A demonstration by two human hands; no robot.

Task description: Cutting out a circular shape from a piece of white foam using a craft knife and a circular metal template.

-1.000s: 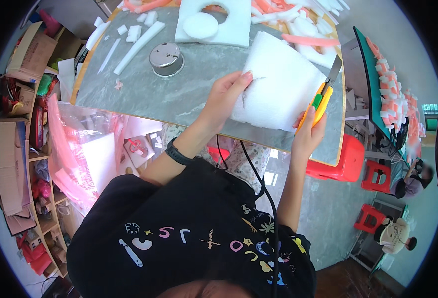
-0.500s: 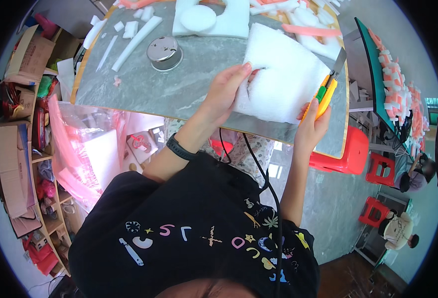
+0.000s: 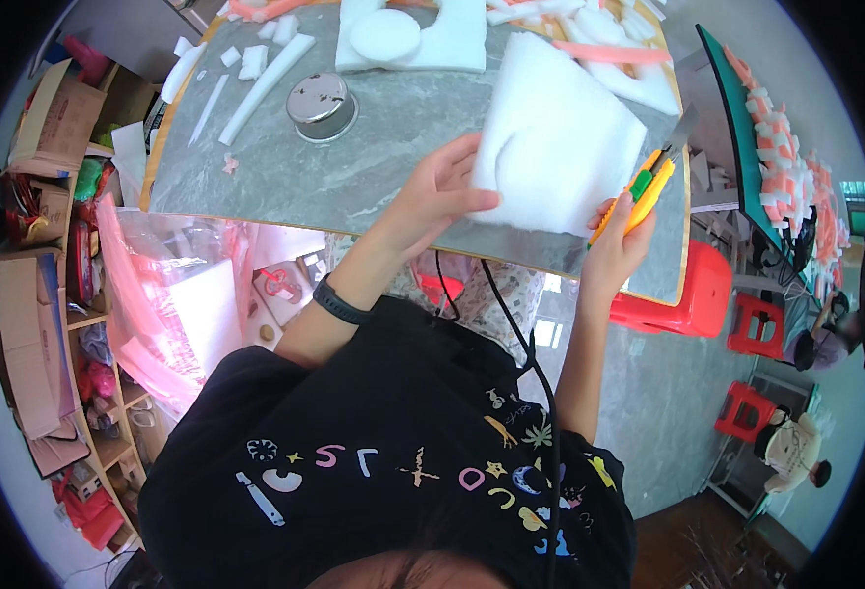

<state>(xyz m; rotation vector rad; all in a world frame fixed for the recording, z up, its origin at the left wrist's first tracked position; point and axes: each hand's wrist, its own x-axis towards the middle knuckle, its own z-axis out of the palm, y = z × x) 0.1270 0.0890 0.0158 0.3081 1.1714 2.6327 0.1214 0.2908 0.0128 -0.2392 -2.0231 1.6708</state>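
A white foam sheet (image 3: pixel 570 128) with a curved cut near its left edge is held up over the table's front edge. My left hand (image 3: pixel 434 194) grips it at the lower left, thumb in front and the other fingers partly behind. In my right hand (image 3: pixel 614 245) is a yellow utility knife (image 3: pixel 639 199) with a green slider, its blade out and pointing up and away. That hand is also at the sheet's lower right corner; whether it pinches the foam is hard to tell. A round silver tin (image 3: pixel 322 106) stands on the table to the left.
On the grey table (image 3: pixel 256 182) lie a holed white foam block (image 3: pixel 460 54), a foam disc (image 3: pixel 385 36), foam strips (image 3: pixel 268 90) and a pink strip (image 3: pixel 614 52). Black cables (image 3: pixel 540 393) hang before me. A red stool (image 3: pixel 693 294) stands right; shelves (image 3: pixel 89 319) line the left.
My left thumb has moved from the cut down to the sheet's lower left edge. The sheet has tilted, its cut lies flatter, and the knife has shifted slightly right.
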